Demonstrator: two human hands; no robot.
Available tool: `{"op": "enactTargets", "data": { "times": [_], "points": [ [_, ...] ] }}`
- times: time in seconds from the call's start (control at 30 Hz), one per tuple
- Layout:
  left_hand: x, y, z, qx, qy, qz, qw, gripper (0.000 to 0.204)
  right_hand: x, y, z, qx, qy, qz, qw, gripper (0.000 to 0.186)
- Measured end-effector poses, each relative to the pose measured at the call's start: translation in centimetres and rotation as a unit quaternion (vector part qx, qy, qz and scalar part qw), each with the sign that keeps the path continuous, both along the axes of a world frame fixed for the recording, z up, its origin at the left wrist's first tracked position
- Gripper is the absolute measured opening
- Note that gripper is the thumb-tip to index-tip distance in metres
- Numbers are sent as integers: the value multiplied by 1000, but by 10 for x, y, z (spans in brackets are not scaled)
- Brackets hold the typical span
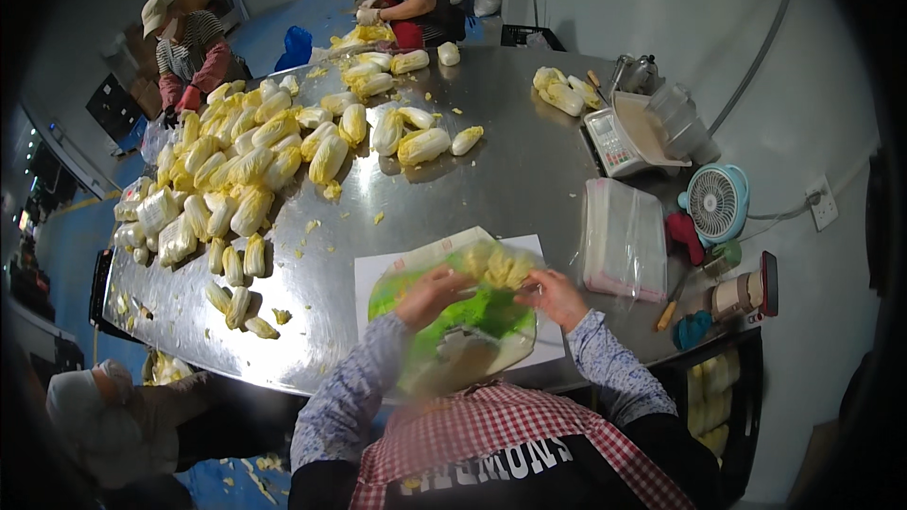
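In front of me lies a green and cream printed plastic bag (515,345), slightly blurred, with a greyish patch near its lower middle. Small yellow napa cabbages (498,265) show at its far end, between my hands; whether they are inside the bag or on top of it is unclear. My left hand (435,296) is closed at the bag's left side, fingers pointing in toward the cabbages. At the right side, my right hand (557,298) pinches the bag close to the cabbages. A white sheet (551,345) lies under the bag on the steel table (515,161).
A big heap of napa cabbages (250,156) covers the table's far left. At right stand a scale (616,144), a stack of clear plastic bags (624,241), a small fan (716,203) and a knife (667,314). Co-workers (189,52) are at the far side; another person (118,420) is at lower left.
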State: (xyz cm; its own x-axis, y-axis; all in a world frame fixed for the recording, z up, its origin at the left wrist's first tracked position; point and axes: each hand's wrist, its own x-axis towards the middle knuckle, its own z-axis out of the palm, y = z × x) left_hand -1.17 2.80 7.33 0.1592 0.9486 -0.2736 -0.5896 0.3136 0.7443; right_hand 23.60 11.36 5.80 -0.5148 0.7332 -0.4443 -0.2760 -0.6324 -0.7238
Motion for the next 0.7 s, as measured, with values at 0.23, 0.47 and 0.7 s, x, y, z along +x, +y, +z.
{"op": "enactTargets", "data": {
  "times": [0.23, 0.47, 0.7],
  "points": [
    [40, 125, -63, 29, 79, 31, 996, 4, 14, 106, -23, 156, -134, -106, 973, 19],
    [62, 99, -95, -109, 242, -82, 961, 47, 59, 164, -82, 402, -668, 0, 626, 27],
    [-50, -2, -92, -139, 197, -11, 971, 31, -39, 119, -15, 648, -513, 29, 562, 38]
  ]
}}
